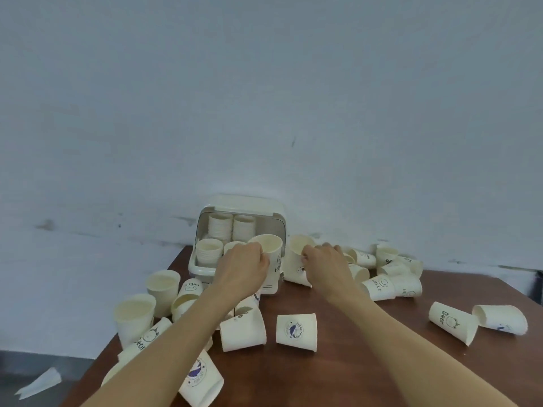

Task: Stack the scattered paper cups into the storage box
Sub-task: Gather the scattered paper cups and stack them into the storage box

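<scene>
In the middle of the frame, the left hand [244, 264] holds a paper cup [269, 249] with its fingers curled round the side, right in front of the storage box [264, 207]. The box stands at the far edge of the brown table [352, 348], and stacks of cups [220, 227] sit inside it. Just to the right, the right hand [324, 261] pinches the rim of another cup [296, 265], which tilts a little. More cups lie scattered on the table: some upright at the lower left, some on their sides at the right.
</scene>
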A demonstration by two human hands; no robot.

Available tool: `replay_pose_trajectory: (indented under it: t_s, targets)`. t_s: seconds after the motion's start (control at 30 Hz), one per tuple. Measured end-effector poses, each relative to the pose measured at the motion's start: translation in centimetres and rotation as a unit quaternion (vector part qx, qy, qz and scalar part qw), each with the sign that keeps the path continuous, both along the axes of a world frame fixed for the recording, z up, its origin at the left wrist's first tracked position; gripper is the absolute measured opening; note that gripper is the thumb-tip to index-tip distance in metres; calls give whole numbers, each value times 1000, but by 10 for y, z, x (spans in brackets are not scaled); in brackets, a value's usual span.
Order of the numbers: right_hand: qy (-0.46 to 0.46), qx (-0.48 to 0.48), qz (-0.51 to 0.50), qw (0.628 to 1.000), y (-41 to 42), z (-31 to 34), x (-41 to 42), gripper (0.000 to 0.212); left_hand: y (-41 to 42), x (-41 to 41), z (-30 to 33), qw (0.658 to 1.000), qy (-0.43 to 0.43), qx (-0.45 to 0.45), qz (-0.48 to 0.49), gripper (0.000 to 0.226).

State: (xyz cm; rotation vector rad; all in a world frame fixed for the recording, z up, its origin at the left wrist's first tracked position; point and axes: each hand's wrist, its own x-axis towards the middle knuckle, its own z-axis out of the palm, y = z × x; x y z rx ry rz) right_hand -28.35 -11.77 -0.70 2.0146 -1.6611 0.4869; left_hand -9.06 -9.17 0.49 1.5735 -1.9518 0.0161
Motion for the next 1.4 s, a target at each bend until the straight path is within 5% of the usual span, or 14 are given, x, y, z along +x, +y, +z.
replay_pose_trajectory:
  t_s: [0.67,1.4]
  targets:
    - [-39,-6,69,997,-95,7,113,21,-84,101,-10,993,13,-17,118,35]
    - [18,148,74,986,-108,-45,137,18,-140,121,-50,994,53,18,94,29]
